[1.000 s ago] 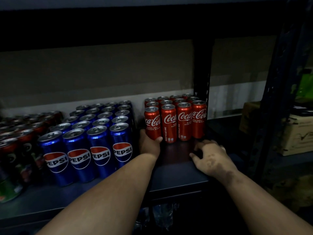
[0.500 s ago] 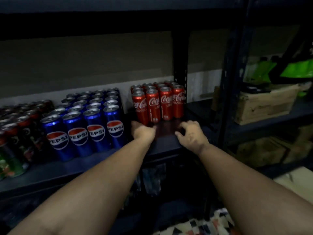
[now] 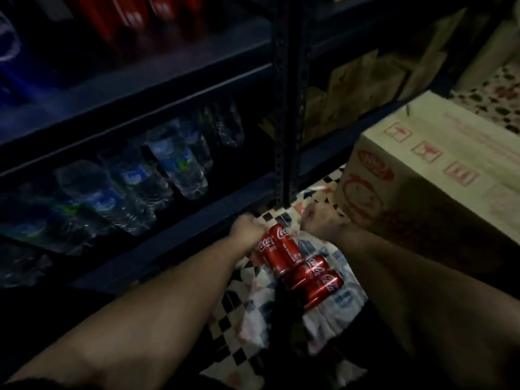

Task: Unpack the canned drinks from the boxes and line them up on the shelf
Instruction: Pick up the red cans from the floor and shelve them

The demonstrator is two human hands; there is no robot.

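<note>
Several red Coca-Cola cans (image 3: 284, 250) lie on their sides on torn plastic wrap (image 3: 334, 313) on the checkered floor, in front of the dark shelf (image 3: 157, 88). My left hand (image 3: 247, 229) is curled against the top end of the upper two cans and seems to grip them. My right hand (image 3: 318, 220) hovers just right of those cans with its fingers curled under; what it holds is hidden. More red cans (image 3: 126, 18) stand blurred on the shelf at the top edge. A closed cardboard box (image 3: 422, 170) sits on the floor to the right.
Water bottles (image 3: 174, 161) fill the lower shelf level at left. A perforated shelf post (image 3: 287, 108) stands right behind my hands. Blue cans (image 3: 8, 52) show at the top left. Brown cartons (image 3: 365, 80) sit in the neighbouring rack.
The view dropped from the can shelf to the floor. Both hands left the shelf edge and came down to the Coca-Cola cans lying on the plastic wrap.
</note>
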